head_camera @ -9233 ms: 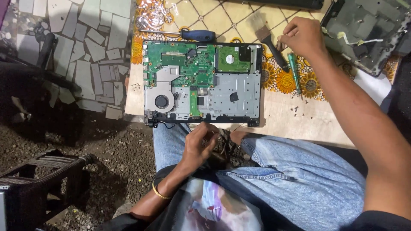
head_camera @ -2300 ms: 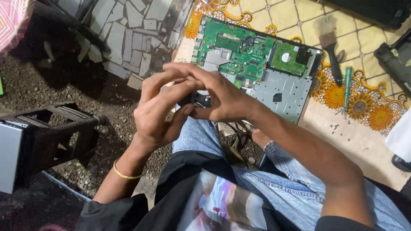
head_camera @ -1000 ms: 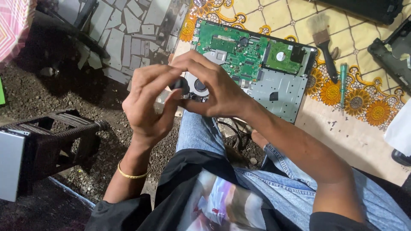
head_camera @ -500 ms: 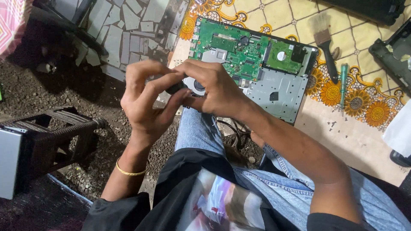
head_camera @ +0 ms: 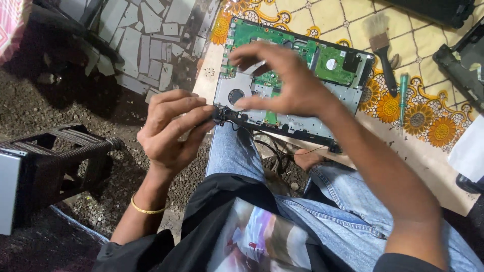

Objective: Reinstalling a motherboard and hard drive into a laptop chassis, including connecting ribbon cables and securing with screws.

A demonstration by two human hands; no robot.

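An opened laptop base (head_camera: pixel 322 113), with a green circuit board (head_camera: pixel 262 38), a round fan (head_camera: pixel 235 95) and a drive (head_camera: pixel 334 65), lies on a floral cloth in front of my knees. My left hand (head_camera: pixel 169 133) pinches a small black part (head_camera: pixel 220 115) at the laptop's near left corner; dark wires (head_camera: pixel 264 148) trail below it. My right hand (head_camera: pixel 285 83) hovers just over the board with fingers spread, holding nothing.
A paintbrush (head_camera: pixel 381 48) and a green screwdriver (head_camera: pixel 402 95) lie on the floral cloth (head_camera: pixel 428 126) right of the laptop. A black laptop cover (head_camera: pixel 461 63) sits far right. A black plastic frame (head_camera: pixel 60 156) stands left on gravel; broken tiles (head_camera: pixel 146 35) beyond.
Both hands were closed together around a small round part. My right hand has let go and moved out over the laptop board; my left hand has dropped to the laptop's corner.
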